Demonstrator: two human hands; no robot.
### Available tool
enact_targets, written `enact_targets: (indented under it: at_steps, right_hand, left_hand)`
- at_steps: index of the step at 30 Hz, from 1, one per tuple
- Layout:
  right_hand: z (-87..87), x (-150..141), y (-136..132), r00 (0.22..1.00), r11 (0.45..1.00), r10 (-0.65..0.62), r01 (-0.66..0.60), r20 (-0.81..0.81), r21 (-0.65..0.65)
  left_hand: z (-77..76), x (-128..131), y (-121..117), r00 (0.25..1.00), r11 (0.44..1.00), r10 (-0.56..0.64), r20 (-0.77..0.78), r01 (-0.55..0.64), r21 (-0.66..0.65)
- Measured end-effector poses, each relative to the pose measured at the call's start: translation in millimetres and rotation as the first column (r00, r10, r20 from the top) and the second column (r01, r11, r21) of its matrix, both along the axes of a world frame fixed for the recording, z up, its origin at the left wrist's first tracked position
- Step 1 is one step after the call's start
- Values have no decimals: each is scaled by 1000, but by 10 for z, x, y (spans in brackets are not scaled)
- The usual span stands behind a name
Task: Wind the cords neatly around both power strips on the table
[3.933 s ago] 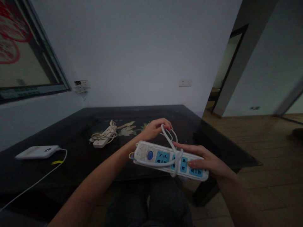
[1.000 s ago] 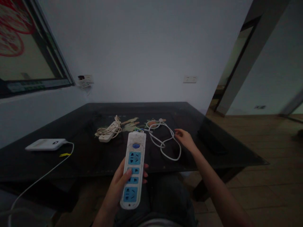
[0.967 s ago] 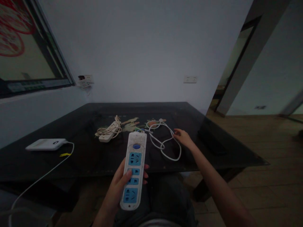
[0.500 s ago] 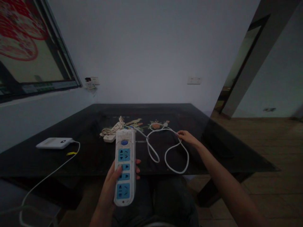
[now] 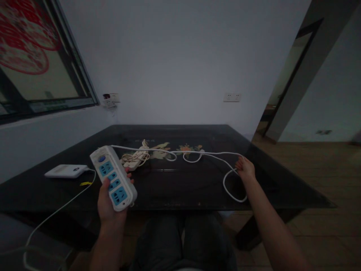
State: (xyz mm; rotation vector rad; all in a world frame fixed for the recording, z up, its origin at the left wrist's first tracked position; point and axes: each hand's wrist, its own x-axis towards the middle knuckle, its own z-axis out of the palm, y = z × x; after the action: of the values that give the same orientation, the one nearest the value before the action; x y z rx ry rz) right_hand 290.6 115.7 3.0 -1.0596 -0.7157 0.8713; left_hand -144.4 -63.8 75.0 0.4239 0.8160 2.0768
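Note:
My left hand (image 5: pixel 108 201) is wrapped round a white power strip (image 5: pixel 114 177) with blue socket faces and a blue switch, tilted so its top leans left above the table. From its upper end a white cord (image 5: pixel 217 153) stretches across to my right hand (image 5: pixel 244 165), which is closed on it. Part of the cord hangs in a loop below the right hand. The cord's white plug (image 5: pixel 202 151) lies near the middle of the table. Behind the power strip, a second, off-white power strip (image 5: pixel 132 163) rests with its own cord bundled about it.
The dark glossy table (image 5: pixel 180 188) has printed flowers on its top. At left lies a white box-shaped device (image 5: pixel 67 171) with a thin cable (image 5: pixel 56 210) running off the near edge, beside a yellow tag (image 5: pixel 85 183). A wall socket (image 5: pixel 231 97) is beyond the table.
My left hand has moved left and up with the power strip, tilting it. My right hand has gone right with the cord, which is now drawn nearly straight between the hands.

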Motion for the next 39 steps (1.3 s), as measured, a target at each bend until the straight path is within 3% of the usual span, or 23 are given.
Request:
enact_targets:
  at_steps: [5,8,12,15,18,20,21,23,25,27,28,29,32,34,36,39]
  right_hand:
    - [15,105,-44,996,996,-90,91,-9,14]
    - [-13,34,-79,996,999,-44,45,76,-17]
    - [-94,-258,-69,958,994,71,-45,278,-99]
    - [-73,-466,-92,898,993,54,-3,437,-115]
    - [75,-680,-277,815,999,-28,43,579,-13]
    - [207,-888,-520,704,989,21,-118,710,88]
    - [267,-1014,-667,651,945,147,-314,745,88]
    - [352,-1290,-975,523,748,438,-664,731,26]
    - [360,-1546,-1250,445,569,645,-822,621,-2]
    - [286,-1725,-1455,443,491,787,-871,429,-2]
    - [222,-1778,-1531,473,491,814,-871,336,37]
    - [148,-1809,-1592,528,526,812,-846,249,80]
    - [-90,-1803,-1719,755,740,654,-650,40,172]
    - [-205,-1762,-1776,862,853,505,-492,-36,176]
    - [-248,-1716,-1810,919,912,389,-375,-58,169]
    - [-176,-1644,-1796,968,959,243,-228,-70,169]
  left_hand:
    - [-26,-214,68,974,974,215,77,-220,53]
    - [13,-275,66,976,976,218,18,-218,19]
    - [85,-98,41,983,999,34,-179,-35,1]
    - [119,150,31,947,986,-166,-276,166,-23]
    - [103,416,7,875,917,-394,-281,396,-52]
    - [59,593,-33,813,843,-528,-247,536,-42]
    - [29,677,-59,781,803,-584,-222,595,-19]
    - [-32,823,-120,713,720,-680,-169,693,28]
    - [-77,920,-181,657,657,-745,-112,753,47]
    - [-88,954,-228,627,627,-775,-83,779,36]
    - [-79,948,-246,624,624,-777,-79,781,33]
    - [-62,930,-259,628,627,-775,-78,778,37]
    - [10,844,-277,661,657,-748,-61,751,71]
    - [43,797,-275,687,682,-726,-36,726,89]
    - [43,772,-265,710,706,-704,-22,703,87]
    - [-16,750,-248,746,743,-665,-27,665,70]
